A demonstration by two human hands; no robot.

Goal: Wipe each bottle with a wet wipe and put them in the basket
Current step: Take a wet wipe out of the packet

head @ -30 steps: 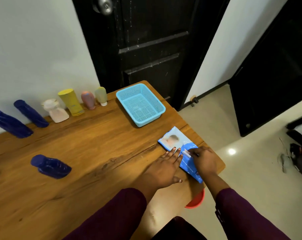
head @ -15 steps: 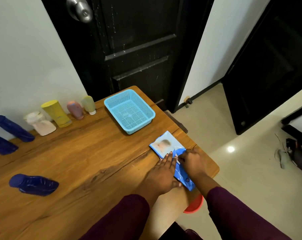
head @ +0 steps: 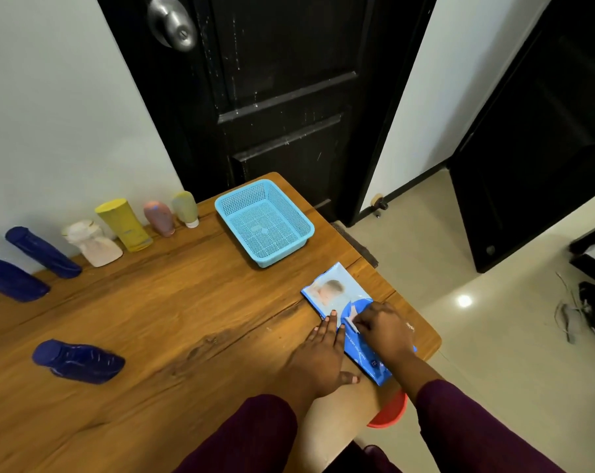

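A blue pack of wet wipes (head: 330, 293) lies flat near the table's right edge. My left hand (head: 318, 360) lies flat with straight fingers pressing on the pack's left side. My right hand (head: 383, 331) pinches the small white flap (head: 351, 325) on top of the pack. An empty light-blue mesh basket (head: 301, 221) stands beyond the pack. Along the wall stand a green bottle (head: 185, 209), a pink bottle (head: 159, 218), a yellow bottle (head: 123, 224), a white bottle (head: 93, 243) and two dark blue bottles (head: 41, 247). A third dark blue bottle (head: 79, 361) lies alone at the front left.
The wooden table (head: 173, 308) ends just right of the pack, with tiled floor (head: 477, 353) beyond. A black door (head: 272, 90) stands behind the basket. A red round object (head: 390, 413) shows under the table's edge.
The view has shifted slightly. Both hands stay on the wipes pack, my right hand's pinch on the flap having moved a little up the pack.
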